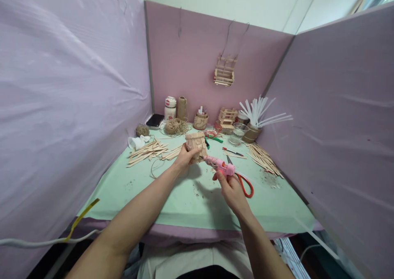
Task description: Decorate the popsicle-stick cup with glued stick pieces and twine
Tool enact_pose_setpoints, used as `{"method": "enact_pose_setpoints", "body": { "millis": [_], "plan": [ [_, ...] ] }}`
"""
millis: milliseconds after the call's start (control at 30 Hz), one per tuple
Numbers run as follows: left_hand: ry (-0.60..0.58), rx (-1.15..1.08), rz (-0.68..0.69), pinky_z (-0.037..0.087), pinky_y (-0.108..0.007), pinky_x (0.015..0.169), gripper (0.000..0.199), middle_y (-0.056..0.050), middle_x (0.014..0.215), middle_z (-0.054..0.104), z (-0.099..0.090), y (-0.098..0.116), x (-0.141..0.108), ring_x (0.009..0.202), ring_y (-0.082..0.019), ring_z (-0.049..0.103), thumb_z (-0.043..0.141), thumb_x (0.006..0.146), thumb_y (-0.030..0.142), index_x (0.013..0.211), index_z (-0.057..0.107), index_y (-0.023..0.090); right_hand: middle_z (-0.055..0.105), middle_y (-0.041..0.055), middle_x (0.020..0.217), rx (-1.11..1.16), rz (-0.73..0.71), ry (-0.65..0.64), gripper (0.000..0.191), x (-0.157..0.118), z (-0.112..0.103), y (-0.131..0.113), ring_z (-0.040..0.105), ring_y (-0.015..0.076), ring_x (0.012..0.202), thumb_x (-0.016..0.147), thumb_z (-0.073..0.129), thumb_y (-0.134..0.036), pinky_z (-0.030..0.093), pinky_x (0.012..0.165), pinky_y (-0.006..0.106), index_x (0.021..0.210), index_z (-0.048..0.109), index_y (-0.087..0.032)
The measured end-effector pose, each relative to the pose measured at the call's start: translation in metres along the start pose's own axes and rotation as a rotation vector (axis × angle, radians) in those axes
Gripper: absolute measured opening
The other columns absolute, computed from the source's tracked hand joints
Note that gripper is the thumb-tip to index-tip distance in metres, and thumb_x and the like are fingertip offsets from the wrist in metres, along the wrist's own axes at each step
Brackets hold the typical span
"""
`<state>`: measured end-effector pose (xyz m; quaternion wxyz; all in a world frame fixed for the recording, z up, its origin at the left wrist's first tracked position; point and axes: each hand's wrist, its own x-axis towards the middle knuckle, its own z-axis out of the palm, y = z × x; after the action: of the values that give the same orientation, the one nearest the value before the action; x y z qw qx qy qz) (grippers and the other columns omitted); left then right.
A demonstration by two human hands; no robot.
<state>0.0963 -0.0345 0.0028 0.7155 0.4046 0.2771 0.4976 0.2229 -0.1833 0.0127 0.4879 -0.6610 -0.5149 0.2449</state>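
Note:
My left hand (186, 157) is closed around a small tan pot-like craft piece (195, 140) with a twine-like rim, held above the table. A pink glue gun (222, 165) is gripped in my right hand (230, 187), its nozzle pointing left at the lower side of the piece. Whether the tip touches it I cannot tell. Beneath and beside the right hand lie scissors (248, 188) with red handles, partly covered by the glue gun.
Wooden craft sticks (147, 152) lie in piles left and right (264, 159). Behind stand a twine coil (177, 126), a pen pot (200, 120), a glass cup (238, 133) and a holder of white glue sticks (251, 133). A small stick swing (224, 74) hangs on the back panel.

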Motion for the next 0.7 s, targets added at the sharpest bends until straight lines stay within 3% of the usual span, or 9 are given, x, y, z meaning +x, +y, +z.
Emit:
{"method": "enact_pose_setpoints", "body": {
  "millis": [400, 700],
  "plan": [
    [-0.009, 0.012, 0.009, 0.059, -0.035, 0.066, 0.058, -0.012, 0.109, 0.067, 0.0006, 0.0006, -0.0006, 0.084, -0.023, 0.069, 0.083, 0.058, 0.025, 0.107, 0.052, 0.017, 0.057, 0.0027, 0.058, -0.009, -0.034, 0.024, 0.045, 0.0001, 0.0003, 0.0019, 0.058, 0.0227, 0.066, 0.083, 0.048, -0.061, 0.044, 0.058, 0.031, 0.078, 0.066, -0.02],
    [0.011, -0.007, -0.004, 0.059, -0.04, 0.073, 0.055, -0.01, 0.108, 0.068, 0.0007, -0.0006, 0.0006, 0.086, -0.023, 0.069, 0.083, 0.058, 0.023, 0.105, 0.053, 0.019, 0.057, 0.0026, 0.059, -0.009, -0.039, 0.03, 0.046, 0.0003, 0.0009, 0.0018, 0.057, 0.0218, 0.066, 0.083, 0.047, -0.061, 0.045, 0.059, 0.031, 0.078, 0.065, -0.02]
  ]
}}
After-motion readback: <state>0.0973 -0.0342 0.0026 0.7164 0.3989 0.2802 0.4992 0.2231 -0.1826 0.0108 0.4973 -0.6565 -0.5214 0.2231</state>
